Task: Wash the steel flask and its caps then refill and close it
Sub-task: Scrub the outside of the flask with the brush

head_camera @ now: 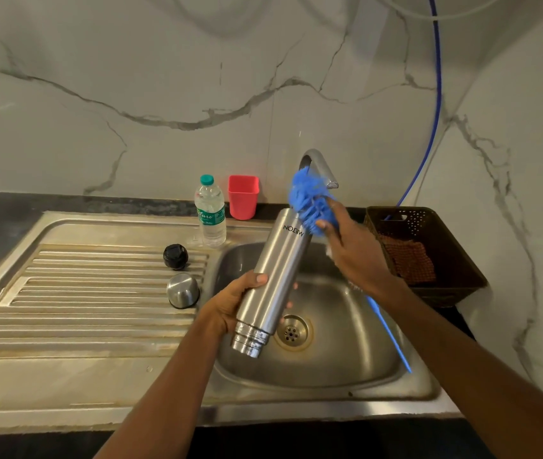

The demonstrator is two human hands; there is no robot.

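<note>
Steel flask (pixel 276 276) is held tilted above the sink basin (pixel 346 366), its threaded open neck pointing down and near, its base raised toward the far side under the tap (pixel 321 167). The lower body of the flask is gripped by the left hand (pixel 233 306), with the thumb laid across the front and the fingers wrapped behind. A blue bottle brush (pixel 309 200) is gripped just below its bristles by the right hand (pixel 352 253), fingers curled around it; the bristle head is pressed against the raised base end of the flask, and the thin blue handle runs down to the near right over the basin. On the ribbed draining board (pixel 91 293) to the left, a black inner cap (pixel 175 256) and a steel outer cap (pixel 183 290) are set close together. A plastic water bottle (pixel 210 213) and a red cup (pixel 243 197) are stood at the far edge. A brown basket (pixel 429 253) holding a cloth (pixel 409 260) is placed to the right of the sink.
</note>
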